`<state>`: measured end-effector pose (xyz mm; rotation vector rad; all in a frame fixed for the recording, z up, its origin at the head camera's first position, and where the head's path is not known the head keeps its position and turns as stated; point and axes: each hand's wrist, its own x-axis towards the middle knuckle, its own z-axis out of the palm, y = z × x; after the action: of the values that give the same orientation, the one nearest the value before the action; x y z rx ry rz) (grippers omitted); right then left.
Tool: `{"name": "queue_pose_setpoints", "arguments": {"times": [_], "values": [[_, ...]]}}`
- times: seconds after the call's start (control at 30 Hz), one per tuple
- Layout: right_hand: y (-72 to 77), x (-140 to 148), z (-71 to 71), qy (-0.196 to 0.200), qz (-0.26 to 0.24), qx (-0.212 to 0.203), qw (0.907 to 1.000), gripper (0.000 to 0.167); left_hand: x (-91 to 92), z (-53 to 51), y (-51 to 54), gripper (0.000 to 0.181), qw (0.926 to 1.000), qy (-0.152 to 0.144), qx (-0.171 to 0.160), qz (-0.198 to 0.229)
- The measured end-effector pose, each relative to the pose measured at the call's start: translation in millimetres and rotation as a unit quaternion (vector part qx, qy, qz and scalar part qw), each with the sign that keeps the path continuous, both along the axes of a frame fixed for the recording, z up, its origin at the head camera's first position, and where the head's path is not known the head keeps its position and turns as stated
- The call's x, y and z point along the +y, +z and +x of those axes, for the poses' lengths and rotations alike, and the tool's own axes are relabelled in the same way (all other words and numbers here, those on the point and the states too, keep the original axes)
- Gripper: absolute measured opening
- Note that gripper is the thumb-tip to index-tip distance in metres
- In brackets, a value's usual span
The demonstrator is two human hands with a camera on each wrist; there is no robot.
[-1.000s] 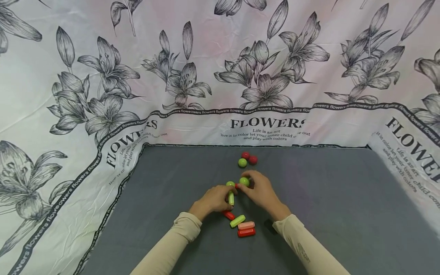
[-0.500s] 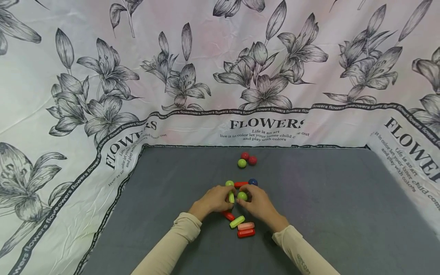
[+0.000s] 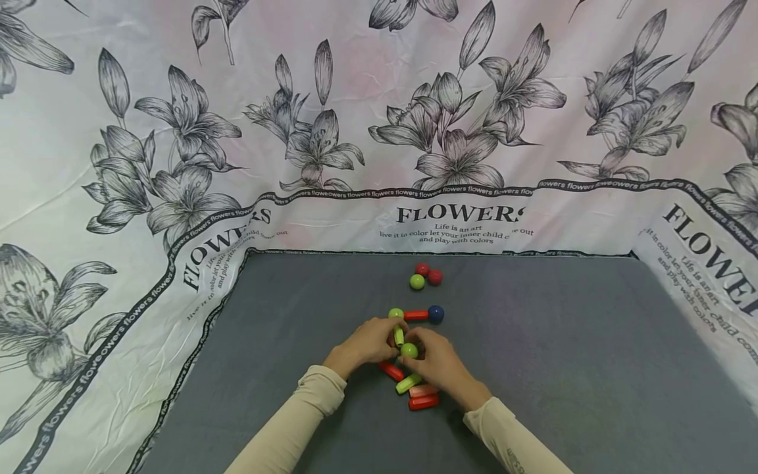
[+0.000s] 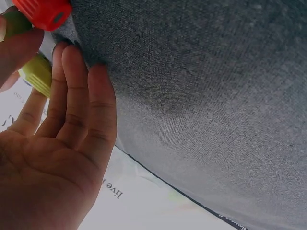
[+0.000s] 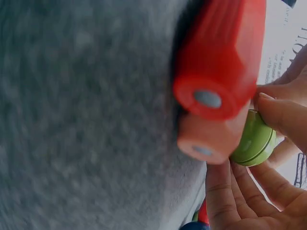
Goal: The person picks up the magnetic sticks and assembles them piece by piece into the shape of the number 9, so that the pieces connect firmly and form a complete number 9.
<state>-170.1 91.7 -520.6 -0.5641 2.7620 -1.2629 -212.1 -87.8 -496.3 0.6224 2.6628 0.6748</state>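
My left hand (image 3: 373,340) pinches a yellow-green magnetic stick (image 3: 399,336), whose far end meets a green ball (image 3: 395,315). From that ball a red stick (image 3: 416,315) runs right to a blue ball (image 3: 435,314). Between its thumb and fingers, my right hand (image 3: 441,362) grips another green ball (image 3: 408,351) close to the near end of the yellow-green stick. Whether ball and stick touch I cannot tell. In the left wrist view, the held stick (image 4: 37,74) shows beside the fingers. The right wrist view shows the gripped ball (image 5: 254,141) behind loose sticks.
Just below the hands lie a red stick (image 3: 391,370), a yellow-green stick (image 3: 408,384), a peach stick (image 3: 422,391) and another red stick (image 3: 424,401). Farther back on the grey table (image 3: 562,342), two red balls (image 3: 435,277) sit with a green ball (image 3: 417,282).
My right hand has brought its green ball nearer and leftward, toward the near end of the held stick. The red stick and blue ball have come into view behind it. My left hand stays almost still.
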Motion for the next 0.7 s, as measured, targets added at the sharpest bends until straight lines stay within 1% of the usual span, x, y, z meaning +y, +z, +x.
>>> {"name": "queue_pose_setpoints", "arguments": {"times": [0.2, 0.33, 0.5, 0.7], "values": [[-2.1, -3.9, 5.4, -0.004, -0.016, -0.021, 0.9996, 0.041, 0.6, 3.5, 3.4, 0.046, 1.0, 0.001, -0.004, 0.008], [-2.8, -6.0, 6.6, -0.006, -0.019, -0.031, 0.9993, 0.047, 0.4, 4.9, 3.4, 0.049, 0.9999, 0.001, -0.009, 0.009], [-3.4, -7.6, 6.1, -0.009, -0.02, -0.033, 0.9992, 0.05, 0.0, 4.8, 2.4, 0.05, 0.9998, 0.005, -0.017, 0.012], [-4.7, -9.9, 4.8, -0.007, -0.012, -0.019, 0.9997, 0.055, -1.1, 4.3, 1.7, 0.048, 0.9996, 0.01, -0.021, 0.018]]}}
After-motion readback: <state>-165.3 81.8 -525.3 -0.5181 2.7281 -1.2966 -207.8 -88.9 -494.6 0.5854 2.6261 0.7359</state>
